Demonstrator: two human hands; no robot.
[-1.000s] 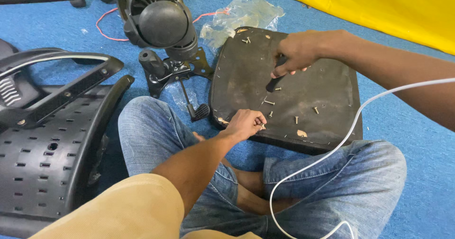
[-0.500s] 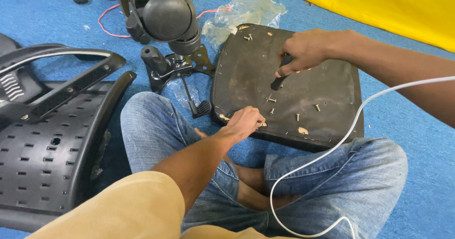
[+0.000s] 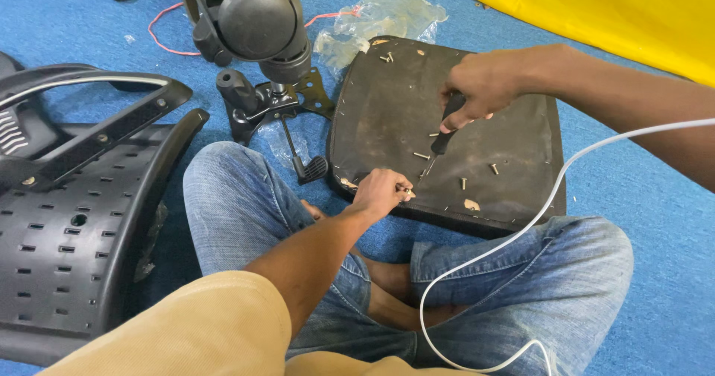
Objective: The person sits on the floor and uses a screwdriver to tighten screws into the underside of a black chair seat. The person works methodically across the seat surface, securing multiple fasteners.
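A dark, worn chair seat board (image 3: 514,134) lies upside down on the blue floor in front of my crossed legs. My right hand (image 3: 477,85) grips a black-handled screwdriver (image 3: 445,126), its tip pointing down at the board near several loose screws (image 3: 462,183). My left hand (image 3: 381,191) rests at the board's near edge, fingers pinched on a small screw (image 3: 407,193).
A black perforated chair back (image 3: 71,227) with armrest lies at left. A chair base mechanism with a round black knob (image 3: 257,18) stands behind the board. A clear plastic bag (image 3: 380,14), red cord, yellow sheet (image 3: 596,7) and white cable (image 3: 521,234) surround me.
My view has shifted slightly. My left hand has closed its fingers on a screw at the board's near edge; the right hand has stayed on the screwdriver.
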